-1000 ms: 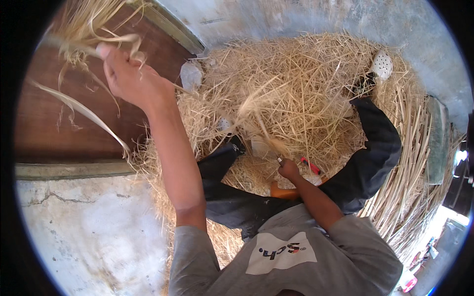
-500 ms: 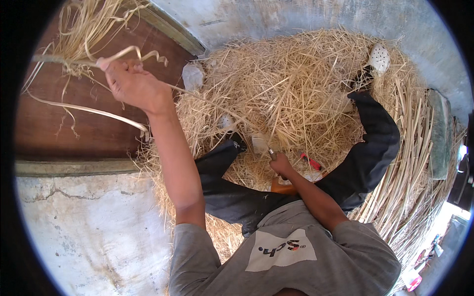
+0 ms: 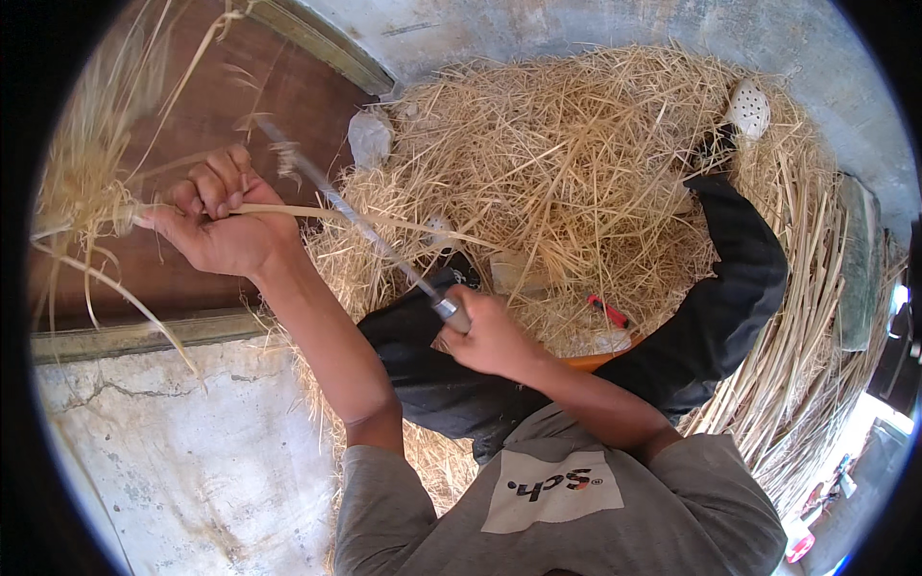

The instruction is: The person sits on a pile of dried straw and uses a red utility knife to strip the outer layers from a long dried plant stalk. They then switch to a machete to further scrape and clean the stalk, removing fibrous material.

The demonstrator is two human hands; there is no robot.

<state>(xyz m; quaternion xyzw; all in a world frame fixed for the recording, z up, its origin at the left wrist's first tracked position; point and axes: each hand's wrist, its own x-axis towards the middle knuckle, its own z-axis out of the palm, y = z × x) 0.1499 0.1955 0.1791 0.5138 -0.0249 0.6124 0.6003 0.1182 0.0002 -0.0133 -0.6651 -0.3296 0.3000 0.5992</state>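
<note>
my left hand [image 3: 223,223] is closed on a straw stalk bundle [image 3: 82,206] at far left. a long knife [image 3: 351,219] crosses the stalk, handle gripped in my right hand [image 3: 492,336], near the straw pile [image 3: 576,163] at right.

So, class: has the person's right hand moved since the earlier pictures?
Yes. The right hand has risen from the lap, clear of the red-handled tool in the straw, and now holds a long knife pointing up toward the left hand.
</note>
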